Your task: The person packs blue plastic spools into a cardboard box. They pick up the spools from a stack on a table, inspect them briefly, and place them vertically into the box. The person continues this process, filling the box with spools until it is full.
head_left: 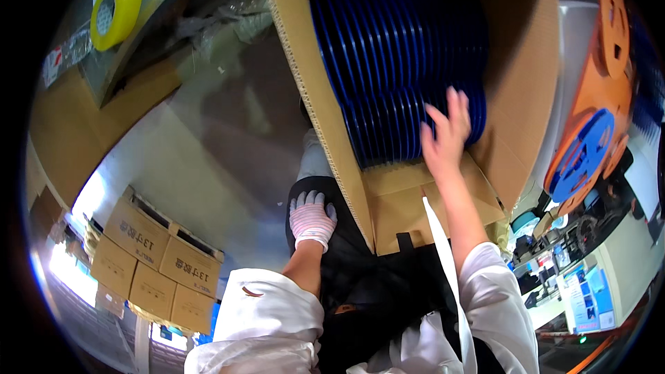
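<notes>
A large open cardboard box (519, 90) stands in front of me. Rows of dark blue round plastic discs (377, 48), perhaps reel flanges, are packed on edge inside it. My right hand (447, 135), bare and slightly blurred, is over the near right part of the rows with its fingers spread. It holds nothing that I can see; whether its fingertips touch the discs I cannot tell. My left hand (313, 218), in a striped knit glove, lies flat on my dark-clothed thigh beside the box's left wall, fingers stretched out and holding nothing.
A yellow tape roll (116, 12) is at the upper left. Stacked cardboard cartons (149, 256) stand at the lower left. On the right are orange slotted discs (613, 28) with a blue slotted disc (583, 156), and a cluttered bench beyond. A white strap (443, 256) hangs near my right forearm.
</notes>
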